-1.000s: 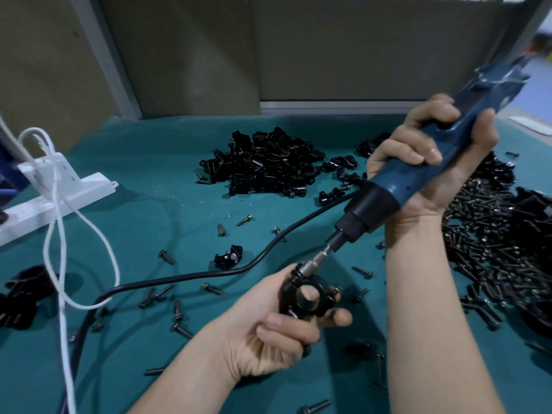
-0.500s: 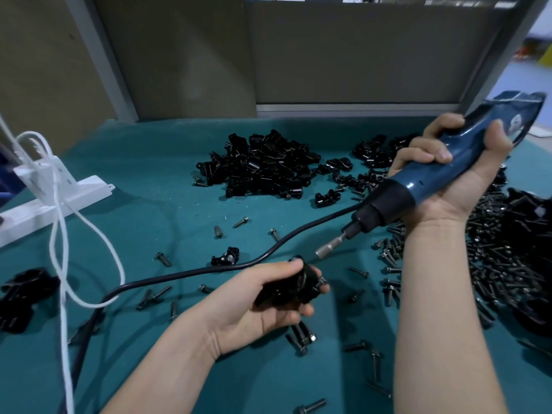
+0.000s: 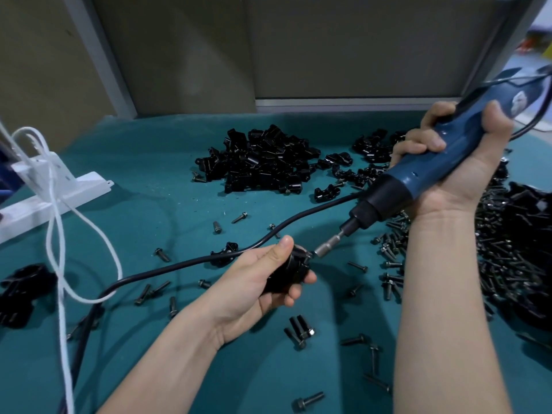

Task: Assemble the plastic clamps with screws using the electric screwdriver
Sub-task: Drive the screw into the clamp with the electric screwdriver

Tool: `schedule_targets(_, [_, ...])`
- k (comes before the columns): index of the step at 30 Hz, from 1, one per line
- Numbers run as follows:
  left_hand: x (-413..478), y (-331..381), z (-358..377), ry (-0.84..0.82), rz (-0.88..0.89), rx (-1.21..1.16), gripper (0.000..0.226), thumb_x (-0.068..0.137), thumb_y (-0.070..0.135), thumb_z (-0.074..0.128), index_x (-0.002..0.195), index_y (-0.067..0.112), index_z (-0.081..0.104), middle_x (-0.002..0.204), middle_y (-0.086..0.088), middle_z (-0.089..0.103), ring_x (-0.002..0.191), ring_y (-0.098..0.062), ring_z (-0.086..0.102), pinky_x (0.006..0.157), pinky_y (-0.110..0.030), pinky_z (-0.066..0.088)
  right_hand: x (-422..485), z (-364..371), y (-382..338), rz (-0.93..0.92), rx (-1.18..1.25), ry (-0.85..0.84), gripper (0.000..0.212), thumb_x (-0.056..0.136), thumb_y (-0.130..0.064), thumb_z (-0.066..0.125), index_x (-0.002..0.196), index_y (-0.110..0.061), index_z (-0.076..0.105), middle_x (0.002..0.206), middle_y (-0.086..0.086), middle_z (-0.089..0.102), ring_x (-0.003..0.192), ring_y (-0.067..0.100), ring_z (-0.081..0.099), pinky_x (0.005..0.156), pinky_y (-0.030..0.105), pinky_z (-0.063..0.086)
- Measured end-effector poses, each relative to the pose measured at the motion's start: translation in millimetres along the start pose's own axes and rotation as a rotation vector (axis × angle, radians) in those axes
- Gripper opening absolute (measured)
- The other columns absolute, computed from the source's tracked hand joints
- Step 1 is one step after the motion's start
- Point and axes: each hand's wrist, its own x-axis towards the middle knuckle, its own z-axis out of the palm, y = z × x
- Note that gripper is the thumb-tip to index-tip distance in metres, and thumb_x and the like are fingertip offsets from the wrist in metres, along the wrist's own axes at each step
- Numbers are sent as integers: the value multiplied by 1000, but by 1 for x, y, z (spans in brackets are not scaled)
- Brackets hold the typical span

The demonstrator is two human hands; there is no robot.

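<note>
On the green counter [image 3: 155,204], the left hand [image 3: 254,285] grips a clamp [image 3: 294,268] and the right hand [image 3: 466,180] wraps the screwdriver [image 3: 397,189]; the slanted bit [image 3: 325,249] could slip off the screw [image 3: 309,254].

Tabletop [image 3: 149,210]: teal covering, a few pale specks on it.
Centre rear: large pile of black clamp parts [image 3: 263,165]. A looser scatter of clamp halves [image 3: 327,194] lies just to its right.
Right side: dense heap of dark screws [image 3: 507,264].
Middle and near side: loose screws [image 3: 301,330] lie scattered, some in small clusters.
A black cable [image 3: 179,265] runs across from near left toward centre, and a single clamp half [image 3: 224,252] lies against it.
Left: white bracket [image 3: 59,192]. Further black parts [image 3: 21,288] lie at the left edge.
</note>
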Motion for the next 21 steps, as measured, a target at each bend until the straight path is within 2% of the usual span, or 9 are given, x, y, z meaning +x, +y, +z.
schedule_targets(4, [-1, 0, -5, -24, 0, 154, 42, 86, 52, 46, 110, 21, 61, 69, -11, 67, 48, -18, 53, 45, -25, 46, -2, 1, 1, 6, -27, 11, 67, 39, -15, 93, 89, -12, 49, 76, 0, 60, 41, 12, 49, 42, 23, 43])
schedule_targets(7, [1, 0, -9, -53, -12, 201, 34, 89, 53, 41, 100, 27, 60, 75, -14, 69, 46, -15, 46, 44, -23, 40, -2, 4, 4, 31, -89, 3, 61, 40, -19, 93, 86, -11, 53, 77, 0, 61, 42, 12, 50, 43, 23, 44])
schedule_targets(9, [1, 1, -11, -93, -43, 140, 27, 91, 48, 46, 95, 24, 59, 84, -17, 69, 45, -13, 42, 42, -21, 37, -1, 6, 7, 36, -139, 18, 57, 42, -23, 91, 84, -10, 55, 78, 0, 62, 43, 11, 50, 44, 23, 44])
schedule_targets(12, [1, 1, -16, -157, -69, 36, 29, 82, 28, 72, 100, 13, 56, 91, -13, 60, 47, -11, 40, 41, -19, 35, -2, 6, 11, 33, -182, 50, 55, 43, -25, 89, 84, -10, 56, 78, 0, 62, 44, 10, 50, 44, 22, 44])
schedule_targets(14, [1, 0, -16, -157, -45, 15, 37, 75, 7, 69, 109, 9, 54, 88, -11, 52, 49, -11, 41, 43, -19, 36, -2, 6, 12, 27, -177, 64, 55, 43, -25, 89, 85, -10, 55, 78, 0, 62, 44, 10, 49, 44, 22, 44])
schedule_targets(16, [1, 2, -17, -120, -24, 0, 45, 73, -4, 60, 115, 10, 52, 83, -12, 54, 49, -13, 44, 45, -22, 39, -1, 4, 11, 18, -170, 71, 54, 43, -24, 89, 83, -11, 56, 78, 0, 61, 44, 10, 49, 44, 22, 44])
schedule_targets(19, [1, 4, -19, -84, -15, 83, 46, 78, -8, 62, 112, 18, 46, 83, -14, 67, 52, -18, 51, 49, -25, 43, -3, 6, 9, 2, -153, 121, 41, 54, -16, 83, 82, -11, 54, 76, 0, 60, 43, 10, 47, 43, 21, 42])
schedule_targets(21, [0, 5, -21, -79, 19, 154, 36, 85, -6, 55, 111, 18, 50, 98, -15, 68, 58, -18, 57, 52, -25, 47, -5, 7, 6, -3, -127, 195, 29, 64, -17, 73, 82, -12, 52, 74, -1, 59, 42, 9, 46, 42, 20, 41])
